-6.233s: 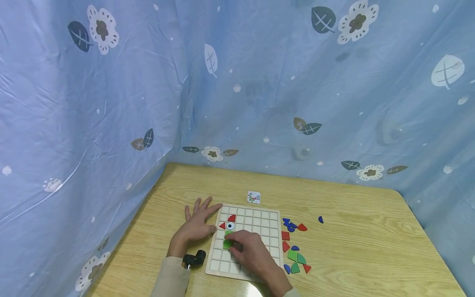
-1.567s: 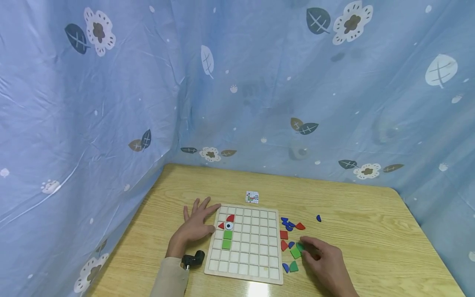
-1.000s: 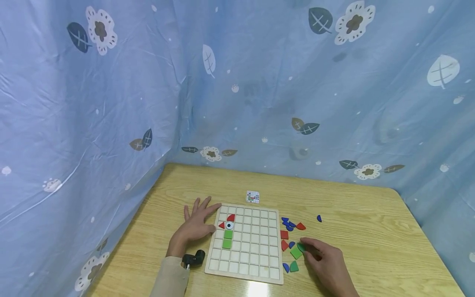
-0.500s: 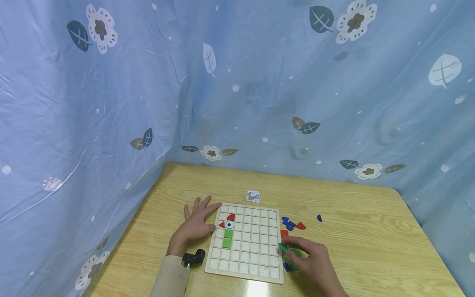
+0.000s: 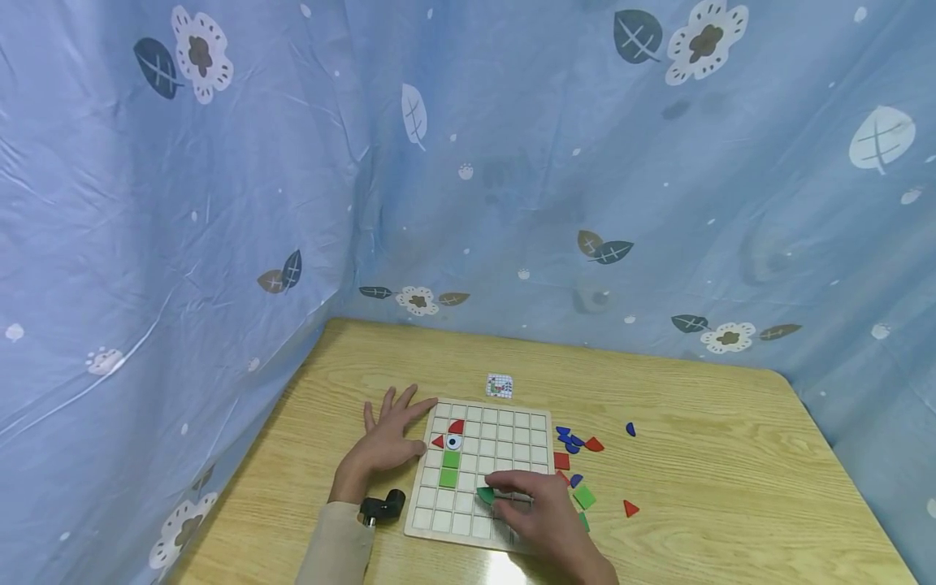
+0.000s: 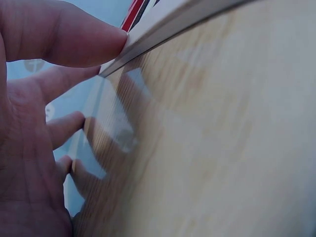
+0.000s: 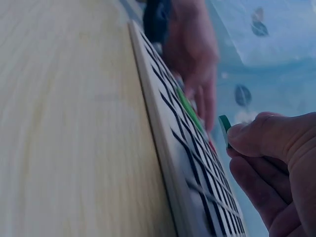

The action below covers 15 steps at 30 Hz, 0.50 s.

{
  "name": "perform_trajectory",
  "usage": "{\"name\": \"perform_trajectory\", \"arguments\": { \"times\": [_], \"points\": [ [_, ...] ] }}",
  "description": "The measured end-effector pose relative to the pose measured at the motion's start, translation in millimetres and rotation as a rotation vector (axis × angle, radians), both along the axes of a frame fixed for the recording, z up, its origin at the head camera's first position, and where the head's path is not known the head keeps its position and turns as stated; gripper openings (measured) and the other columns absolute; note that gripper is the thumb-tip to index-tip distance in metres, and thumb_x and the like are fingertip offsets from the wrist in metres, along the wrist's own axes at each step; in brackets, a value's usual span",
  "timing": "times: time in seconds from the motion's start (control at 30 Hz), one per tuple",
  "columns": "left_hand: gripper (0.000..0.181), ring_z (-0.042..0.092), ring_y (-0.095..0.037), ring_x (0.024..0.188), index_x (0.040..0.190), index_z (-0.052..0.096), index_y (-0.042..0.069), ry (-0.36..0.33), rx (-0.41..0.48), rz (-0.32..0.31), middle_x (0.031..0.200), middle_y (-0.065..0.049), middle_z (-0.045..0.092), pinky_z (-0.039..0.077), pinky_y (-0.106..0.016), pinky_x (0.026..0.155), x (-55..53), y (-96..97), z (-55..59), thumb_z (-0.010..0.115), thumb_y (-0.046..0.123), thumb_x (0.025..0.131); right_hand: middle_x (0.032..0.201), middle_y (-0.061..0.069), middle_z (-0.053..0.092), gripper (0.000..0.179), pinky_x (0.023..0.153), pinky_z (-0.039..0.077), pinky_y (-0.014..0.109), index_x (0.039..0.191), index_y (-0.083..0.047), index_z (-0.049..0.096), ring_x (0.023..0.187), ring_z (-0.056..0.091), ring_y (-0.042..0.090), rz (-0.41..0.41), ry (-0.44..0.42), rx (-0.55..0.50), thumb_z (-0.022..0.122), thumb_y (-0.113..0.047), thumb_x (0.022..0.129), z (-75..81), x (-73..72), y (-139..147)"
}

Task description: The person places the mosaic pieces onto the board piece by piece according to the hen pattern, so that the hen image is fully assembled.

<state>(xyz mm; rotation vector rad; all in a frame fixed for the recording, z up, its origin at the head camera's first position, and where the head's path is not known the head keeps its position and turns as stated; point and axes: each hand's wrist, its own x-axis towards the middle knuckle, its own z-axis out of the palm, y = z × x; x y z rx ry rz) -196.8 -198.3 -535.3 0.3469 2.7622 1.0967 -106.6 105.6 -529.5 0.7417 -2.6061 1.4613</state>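
R hand is over the lower half of a square pale-wood grid bd, thumb & index nearly closed in a pinch on a dark-green quarter-circle piece; right wrist view has that piece raised clear of the bd. It's near, at abt 4 o'clock from, the lower of two bright-green square pieces set in cells one above the other. At their 12 is a round white eye piece w/ dark centre, w/ a red quarter-circle piece at its 12 & a small red triangle piece at its 9.

L hand is at the bd's 9-10 o'clock, fingers spread wide, gripping nothing, thumb touching the bd edge, index tip at the far L corner.

Small white printed card lies just past the bd at 12. Loose on the wood-grain table: dark-blue half-circle pieces clustered btwn 2 & 3, red square piece at 3, red triangle further out btwn 3 & 4
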Motion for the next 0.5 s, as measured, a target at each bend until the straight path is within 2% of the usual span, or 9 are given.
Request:
{"name": "perform_trajectory", "arguments": {
  "times": [0.2, 0.5],
  "points": [
    [0.084, -0.006, -0.049, 0.17, 0.165, 0.053, 0.026, 0.001, -0.005, 0.001, 0.183, -0.017, 0.02, -0.023, -0.077, 0.124, 0.0, 0.1, -0.5, 0.071, 0.012, 0.083, 0.111, -0.002, 0.085, 0.029, 0.092, 0.065, 0.03, 0.118, -0.008, 0.084, 0.1, 0.078, 0.008, 0.064, -0.033, -0.052, 0.083, 0.002, 0.09, -6.3, -4.1, -27.2],
    [0.084, -0.005, -0.049, 0.17, 0.164, 0.053, 0.025, 0.0, -0.009, 0.002, 0.183, -0.017, 0.021, -0.022, -0.077, 0.124, -0.6, 0.1, 0.4, 0.071, 0.012, 0.083, 0.111, 0.001, 0.085, 0.028, 0.092, 0.064, 0.027, 0.117, -0.007, 0.084, 0.103, 0.079, 0.008, 0.108, 0.039, -0.015, 0.084, 0.001, 0.09, -6.8, -9.2, -49.5]
  ]
}}
